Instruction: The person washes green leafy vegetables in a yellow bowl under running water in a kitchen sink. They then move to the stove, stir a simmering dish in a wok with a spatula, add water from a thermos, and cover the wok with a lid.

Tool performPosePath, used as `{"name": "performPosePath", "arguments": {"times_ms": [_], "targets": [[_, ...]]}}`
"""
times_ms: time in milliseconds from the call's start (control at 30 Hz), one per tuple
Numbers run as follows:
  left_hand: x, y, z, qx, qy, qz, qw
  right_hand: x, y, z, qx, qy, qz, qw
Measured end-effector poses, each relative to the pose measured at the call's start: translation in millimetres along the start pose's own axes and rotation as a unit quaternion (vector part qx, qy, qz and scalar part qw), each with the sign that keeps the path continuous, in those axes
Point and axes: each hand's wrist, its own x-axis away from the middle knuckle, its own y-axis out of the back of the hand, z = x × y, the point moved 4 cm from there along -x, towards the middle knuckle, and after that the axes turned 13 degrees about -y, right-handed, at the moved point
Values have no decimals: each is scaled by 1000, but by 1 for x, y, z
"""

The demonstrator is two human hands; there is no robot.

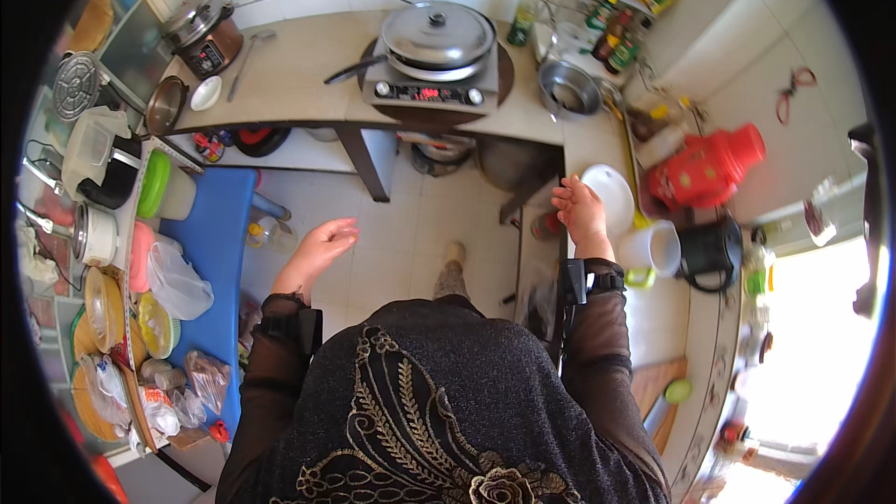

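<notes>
My left hand [323, 252] hangs in the air over the tiled floor, holding nothing, its fingers loosely bent. On the other side my right hand [581, 213] is raised beside a white plate [609, 201] on the right counter, also holding nothing; whether it touches the plate I cannot tell. Near that hand stand a white mug-like container [649, 249] and a black electric kettle [709, 252]. Ahead, a lidded pan [437, 38] sits on an induction cooker [428, 92] whose display glows red. The pan's black handle points left.
At the back left are an electric pressure cooker [203, 35], a white bowl [206, 93] and a spatula [246, 59]. A metal pot [568, 87] and a red thermos flask [707, 164] stand right. Left is a blue table [210, 217]; low right, a cleaver [658, 414] on a cutting board [673, 372].
</notes>
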Motion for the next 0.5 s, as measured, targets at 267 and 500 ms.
{"name": "performPosePath", "arguments": {"times_ms": [267,500], "targets": [[-167,16,-105,-67,-116,-41,990,-150,-68,68,-280,-166,76,942],[-344,10,-164,-144,-128,-36,981,-197,-42,89,-360,-156,160,906]]}}
